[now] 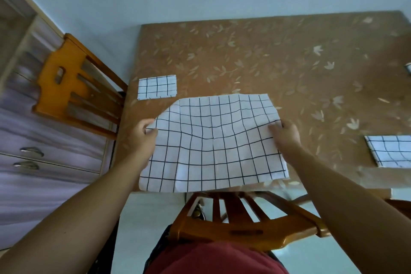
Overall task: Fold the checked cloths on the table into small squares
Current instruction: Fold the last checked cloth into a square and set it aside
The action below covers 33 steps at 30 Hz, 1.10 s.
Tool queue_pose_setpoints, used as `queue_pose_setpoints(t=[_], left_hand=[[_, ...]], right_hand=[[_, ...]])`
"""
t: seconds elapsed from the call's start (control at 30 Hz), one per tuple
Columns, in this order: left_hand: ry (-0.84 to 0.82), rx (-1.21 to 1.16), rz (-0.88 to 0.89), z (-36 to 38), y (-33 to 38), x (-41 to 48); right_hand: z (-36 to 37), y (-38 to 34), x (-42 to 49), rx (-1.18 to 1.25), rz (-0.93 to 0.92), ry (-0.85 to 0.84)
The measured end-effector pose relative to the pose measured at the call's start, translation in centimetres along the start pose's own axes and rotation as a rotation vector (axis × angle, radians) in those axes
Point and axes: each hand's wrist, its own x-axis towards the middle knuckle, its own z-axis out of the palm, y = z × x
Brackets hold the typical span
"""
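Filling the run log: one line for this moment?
left hand grips big cloth left edge | right hand grips right edge | folded cloth far-left | table

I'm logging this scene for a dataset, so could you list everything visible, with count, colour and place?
Large white cloth with black grid: one, held spread over the table's near edge.
Small folded white checked cloth: one, table's left edge.
Partly visible white checked cloth: one, table's right side, cut by the frame.
Brown table cover with pale leaf print: one, centre.
Orange wooden chairs: two, one left of the table, one at the near edge.
Purple-grey drawer unit with metal handles: one, far left.
Left hand: grips the large cloth's left edge.
Right hand: grips its right edge.
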Motion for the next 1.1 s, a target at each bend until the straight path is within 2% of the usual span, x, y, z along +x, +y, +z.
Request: queue_pose_setpoints(t=[0.1, 0.2, 0.27, 0.33, 0.43, 0.53, 0.6, 0.7, 0.8, 0.87, 0.97, 1.1], left_hand=[[0.003, 0.081, 0.09, -1.0, 0.7, -1.0], [-0.022, 0.087, 0.18, -1.5, 1.6, -1.5], [-0.028, 0.103, 0.269, -1.5, 2.6, -1.7], [-0.021, 0.14, 0.366, -1.4, 4.1, -2.0], [-0.056, 0.145, 0.428, -1.3, 7.1, -4.1], [-0.113, 0.074, 0.416, -1.4, 9.7, -6.4], [-0.188, -0.145, 0.36, -1.6, 11.5, -8.0], [-0.393, -0.613, 0.208, -2.6, 13.8, -9.7], [-0.568, -0.945, 0.062, -4.4, 14.8, -10.3], [-0.584, -1.068, 0.005, -5.1, 14.6, -10.2], [-0.561, -1.142, -0.036, -5.4, 13.7, -9.7], [-0.603, -1.118, -0.03, -6.3, 12.6, -9.0]], right_hand=[[-0.8, 0.6, 0.6, -0.099, 0.028, -0.02], [-0.9, 0.3, -0.1, -0.417, 0.025, -0.031], [-0.3, -0.4, -1.2, -0.646, -0.064, -0.097], [0.7, -1.6, -2.4, -0.717, -0.196, -0.215], [3.2, -3.0, -3.9, -0.547, -0.33, -0.429], [5.7, -5.0, -6.3, -0.34, -0.296, -0.568], [6.7, -5.8, -7.7, -0.254, -0.308, -0.585], [7.6, -6.2, -8.4, -0.078, -0.304, -0.607], [8.6, -6.7, -8.6, 0.238, -0.085, -0.817], [9.1, -7.8, -9.3, 0.423, 0.108, -0.875], [9.5, -9.5, -10.3, 0.608, 0.223, -0.845], [10.5, -11.5, -11.2, 0.745, 0.233, -0.792]])
